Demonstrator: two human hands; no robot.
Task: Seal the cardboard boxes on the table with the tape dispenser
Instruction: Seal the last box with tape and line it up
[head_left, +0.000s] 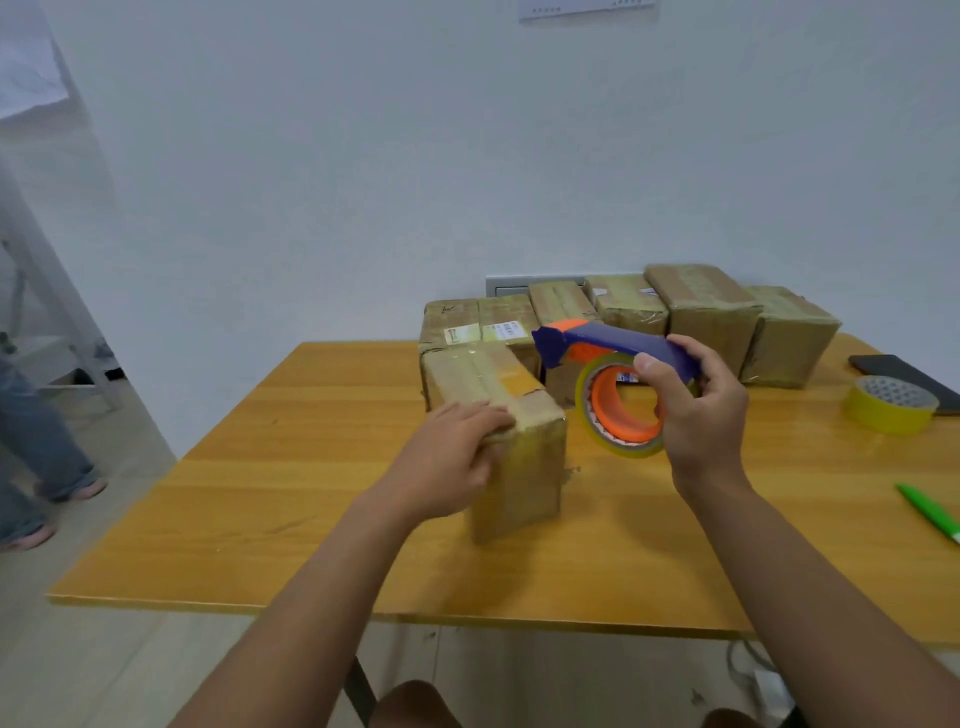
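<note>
At the centre of the frame, the left hand (451, 457) rests on the near top edge of a taped cardboard box (506, 441) standing on the wooden table (311, 493). Just right of it, the right hand (696, 410) grips the blue handle of the tape dispenser (613, 374), held above the table with its orange hub and clear tape roll hanging below. Behind, a row of taped boxes (701, 312) lines the wall. At the right edge lie a yellow tape roll (889, 405), a dark phone (898, 371) and a green pen (930, 512). Another person's legs (36, 447) show at the left edge.
</note>
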